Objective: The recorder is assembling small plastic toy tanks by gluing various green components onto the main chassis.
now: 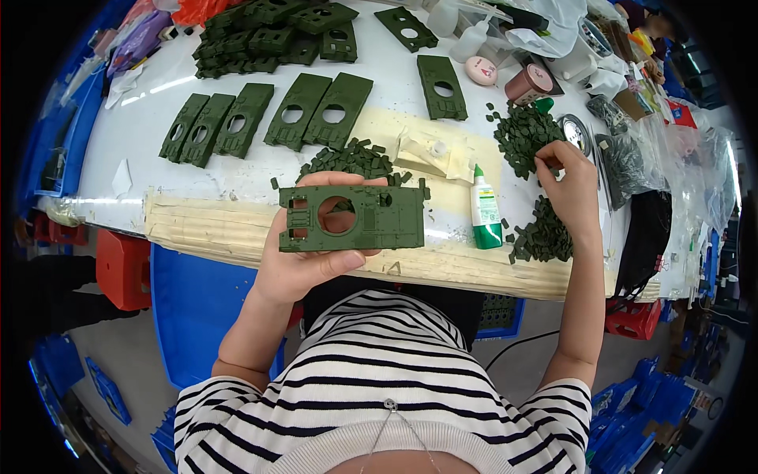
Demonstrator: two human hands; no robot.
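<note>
My left hand (298,272) grips a dark green plastic model tank hull (387,225) above the table's front edge. The thumb presses the hull's near side and the fingers wrap behind it. A large round hole opens in the hull, with smaller square openings at its left end. Over on the right, my right hand (572,186) reaches to a pile of small dark green plastic pieces (521,138). Its thumb and index finger are pinched together at the pile's edge; whatever lies between them is too small to make out.
A glue bottle (486,207) stands left of a second pile of pieces (543,235); a third pile (355,160) lies behind the held hull. Several hulls (245,120) lie in a row at left, before a stack (264,35). A blue bin (197,304) sits below the table.
</note>
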